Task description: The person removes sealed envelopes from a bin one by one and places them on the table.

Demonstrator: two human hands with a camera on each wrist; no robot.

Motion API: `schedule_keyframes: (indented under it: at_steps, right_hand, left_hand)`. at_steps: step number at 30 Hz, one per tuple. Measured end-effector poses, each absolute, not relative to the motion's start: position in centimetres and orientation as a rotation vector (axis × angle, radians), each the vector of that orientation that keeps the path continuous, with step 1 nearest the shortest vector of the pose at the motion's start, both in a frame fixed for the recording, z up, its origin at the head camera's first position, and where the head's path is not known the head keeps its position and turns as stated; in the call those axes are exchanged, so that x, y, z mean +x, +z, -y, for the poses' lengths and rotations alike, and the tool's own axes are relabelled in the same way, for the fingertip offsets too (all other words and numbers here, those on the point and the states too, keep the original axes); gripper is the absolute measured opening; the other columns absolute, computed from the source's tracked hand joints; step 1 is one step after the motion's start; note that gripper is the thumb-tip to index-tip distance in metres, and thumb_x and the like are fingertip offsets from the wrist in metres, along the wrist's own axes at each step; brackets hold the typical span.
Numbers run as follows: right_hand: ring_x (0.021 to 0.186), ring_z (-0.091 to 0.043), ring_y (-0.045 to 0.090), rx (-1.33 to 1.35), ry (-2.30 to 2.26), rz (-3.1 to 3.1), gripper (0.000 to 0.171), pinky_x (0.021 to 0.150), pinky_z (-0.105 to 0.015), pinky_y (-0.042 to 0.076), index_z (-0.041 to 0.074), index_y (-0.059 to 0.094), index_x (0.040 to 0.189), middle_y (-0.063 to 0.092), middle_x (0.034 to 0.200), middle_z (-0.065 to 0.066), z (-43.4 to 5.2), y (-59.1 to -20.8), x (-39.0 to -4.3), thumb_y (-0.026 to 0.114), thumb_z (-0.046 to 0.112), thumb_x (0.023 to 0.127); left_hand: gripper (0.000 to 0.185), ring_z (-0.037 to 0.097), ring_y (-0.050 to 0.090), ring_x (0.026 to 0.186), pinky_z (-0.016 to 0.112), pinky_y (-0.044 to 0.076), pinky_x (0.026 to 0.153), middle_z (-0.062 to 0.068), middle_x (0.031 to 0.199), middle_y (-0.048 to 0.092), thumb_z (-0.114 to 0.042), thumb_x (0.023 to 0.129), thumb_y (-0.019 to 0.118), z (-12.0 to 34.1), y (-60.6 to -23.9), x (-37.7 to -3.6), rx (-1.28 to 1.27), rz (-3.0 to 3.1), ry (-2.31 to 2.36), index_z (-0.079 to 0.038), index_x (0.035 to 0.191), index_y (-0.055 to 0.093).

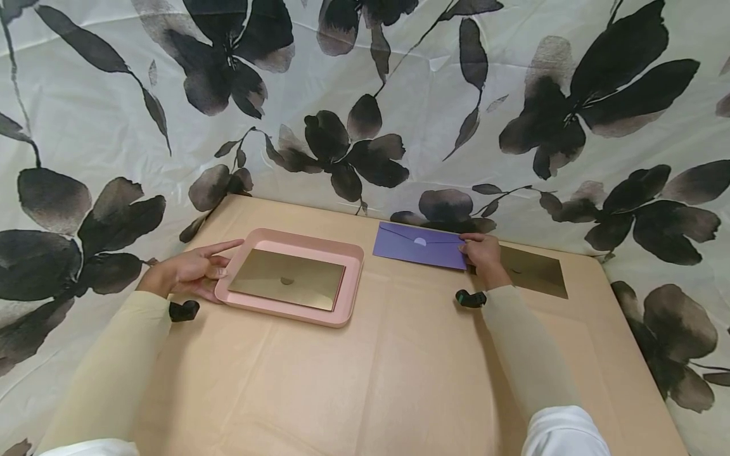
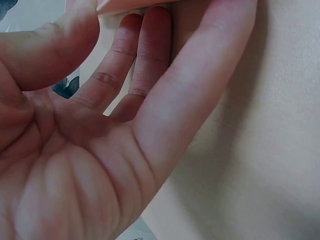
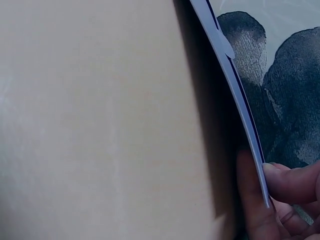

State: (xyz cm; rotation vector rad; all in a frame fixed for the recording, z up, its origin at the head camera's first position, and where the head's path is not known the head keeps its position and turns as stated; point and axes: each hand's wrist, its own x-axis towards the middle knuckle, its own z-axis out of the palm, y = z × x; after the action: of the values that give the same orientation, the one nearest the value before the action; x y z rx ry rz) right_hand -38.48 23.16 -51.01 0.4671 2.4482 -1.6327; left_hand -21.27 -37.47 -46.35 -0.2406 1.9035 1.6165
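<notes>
A shallow pink tray (image 1: 349,304) lies on the table at left of centre, with a gold envelope (image 1: 285,278) flat inside it. At the tray's left side, my left hand (image 1: 194,271) holds the rim, the thumb by the edge and one finger stretched toward the far corner. In the left wrist view, two fingertips reach to the tray's edge. My right hand (image 1: 483,254) pinches the right end of a purple envelope (image 1: 422,248) with a pale round seal. The right wrist view shows this envelope edge-on, raised off the table, thumb on one face and fingers on the other.
Another gold envelope (image 1: 536,272) lies on the table to the right, partly behind my right hand. The tan-covered table (image 1: 353,392) ends at the back against a white cloth (image 1: 433,95) with dark flowers.
</notes>
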Motion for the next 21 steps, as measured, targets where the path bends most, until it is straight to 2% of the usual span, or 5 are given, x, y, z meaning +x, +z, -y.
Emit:
schedule_keyframes:
  at_steps: [3,5,15,21]
  right_hand:
    - [0.096,-0.014,0.060,0.471,-1.626,-2.456,0.039,0.063,-0.016,0.052,0.009,0.069,0.137,0.051,0.156,-0.013,-23.14,-51.07,-38.50,0.064,0.004,0.098]
    - [0.094,-0.014,0.060,0.472,-1.622,-2.462,0.039,0.062,-0.016,0.052,0.009,0.070,0.136,0.052,0.154,-0.013,-23.16,-51.13,-38.54,0.064,0.004,0.098]
    - [0.065,-0.007,0.055,0.418,-1.609,-2.482,0.039,0.057,-0.020,0.048,0.008,0.070,0.136,0.058,0.136,-0.015,-23.12,-50.95,-38.52,0.066,0.005,0.098]
    - [0.070,-0.010,0.056,0.382,-1.505,-2.575,0.038,0.059,-0.020,0.048,0.008,0.070,0.135,0.059,0.123,-0.013,-22.89,-50.80,-38.37,0.066,0.006,0.097]
  left_hand:
    - [0.089,0.028,0.067,0.116,0.066,0.058,0.092,0.029,0.168,0.017,0.004,0.102,0.050,37.47,-46.29,-21.26,-0.241,-1.903,1.613,-0.036,0.168,0.006]
    - [0.089,0.029,0.066,0.117,0.065,0.058,0.092,0.029,0.168,0.017,0.003,0.102,0.051,37.47,-46.23,-21.26,-0.237,-1.902,1.610,-0.036,0.168,0.006]
    - [0.090,0.026,0.066,0.116,0.065,0.058,0.092,0.027,0.168,0.017,0.002,0.102,0.052,37.59,-46.21,-21.31,-0.250,-1.895,1.625,-0.039,0.168,0.008]
    - [0.089,0.026,0.066,0.115,0.065,0.058,0.091,0.027,0.168,0.017,0.003,0.102,0.052,37.45,-46.24,-21.27,-0.252,-1.898,1.624,-0.038,0.168,0.007]
